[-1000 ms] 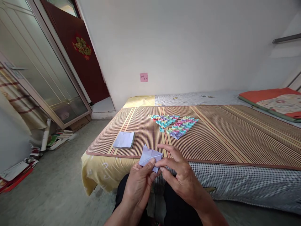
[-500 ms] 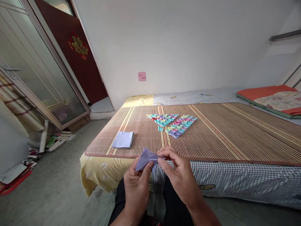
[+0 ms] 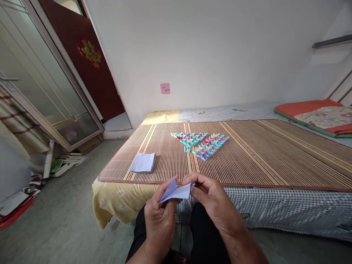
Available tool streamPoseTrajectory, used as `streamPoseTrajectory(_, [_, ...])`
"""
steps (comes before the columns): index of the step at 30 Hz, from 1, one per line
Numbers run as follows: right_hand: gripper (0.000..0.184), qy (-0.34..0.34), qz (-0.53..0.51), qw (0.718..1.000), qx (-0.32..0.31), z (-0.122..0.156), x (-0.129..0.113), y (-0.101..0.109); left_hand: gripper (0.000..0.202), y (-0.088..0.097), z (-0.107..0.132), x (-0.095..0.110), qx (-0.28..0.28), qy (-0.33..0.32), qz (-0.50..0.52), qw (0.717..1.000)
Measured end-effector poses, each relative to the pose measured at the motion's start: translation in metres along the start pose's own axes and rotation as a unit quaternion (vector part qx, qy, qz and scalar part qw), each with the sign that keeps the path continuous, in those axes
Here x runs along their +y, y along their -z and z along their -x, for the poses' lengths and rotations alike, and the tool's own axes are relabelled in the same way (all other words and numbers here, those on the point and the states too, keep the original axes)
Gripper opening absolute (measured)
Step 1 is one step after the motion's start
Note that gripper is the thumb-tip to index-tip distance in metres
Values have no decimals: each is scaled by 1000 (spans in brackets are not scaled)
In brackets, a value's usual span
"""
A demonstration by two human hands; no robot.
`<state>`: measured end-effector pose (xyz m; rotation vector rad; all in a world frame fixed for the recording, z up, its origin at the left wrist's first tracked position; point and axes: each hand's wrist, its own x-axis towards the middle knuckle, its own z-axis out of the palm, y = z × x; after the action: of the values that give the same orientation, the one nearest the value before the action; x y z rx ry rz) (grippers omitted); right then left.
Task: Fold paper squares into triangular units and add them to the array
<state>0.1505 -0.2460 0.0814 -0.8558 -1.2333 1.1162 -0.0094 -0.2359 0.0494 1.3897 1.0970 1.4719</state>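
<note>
A small sheet of purple origami paper (image 3: pixel 177 192), partly folded with one flap standing up at its left, is held in front of the bed's near edge. My left hand (image 3: pixel 160 212) pinches its left side, the thumb beneath and the fingers behind. At the right end, my right hand (image 3: pixel 210 200) grips the paper between thumb and fingers. Beyond my hands, on the striped mat, sit folded paper pieces in two wedge-shaped groups, one group (image 3: pixel 191 138) behind and one group (image 3: pixel 210 146) nearer and to the right. A stack of square paper (image 3: pixel 143 162) lies to the left.
The striped bamboo mat (image 3: pixel 253 154) covers the bed. A folded orange quilt (image 3: pixel 316 113) is at the far right. On the wall hangs a pink note (image 3: pixel 165 88). Books (image 3: pixel 66 161) lie on the floor near the glass door (image 3: pixel 52 69) at left.
The purple paper has been turned and opened somewhat: a flat pointed shape before, it now shows a raised flap and a broad lighter face. Both hands still hold it.
</note>
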Motion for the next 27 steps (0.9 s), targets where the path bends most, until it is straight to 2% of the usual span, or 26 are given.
streamPoseTrajectory(3, [14, 9, 67, 997, 24, 1, 0, -1, 23, -2, -4, 1, -43, 39, 64, 996])
streamPoseTrajectory(7, [16, 22, 148, 987, 55, 3, 2, -2, 22, -6, -10, 5, -101, 114, 167, 974])
streamPoseTrajectory(12, [19, -30, 107, 991, 71, 2, 8, 2, 26, -7, -13, 10, -116, 181, 219, 952])
streamPoseTrajectory(16, [24, -30, 108, 993, 49, 1, 10, 10, 31, -6, -14, 11, -128, 220, 228, 940])
streamPoseTrajectory(19, [25, -25, 122, 992, 33, 1, 10, 12, 31, -5, -14, 10, -116, 216, 220, 944])
streamPoseTrajectory(22, [25, -35, 112, 993, 19, 1, 11, 6, 26, -5, -14, 8, -114, 180, 209, 954])
streamPoseTrajectory(27, [30, -38, 97, 994, 36, 0, 16, -6, 17, -3, -14, 8, -117, 167, 199, 959])
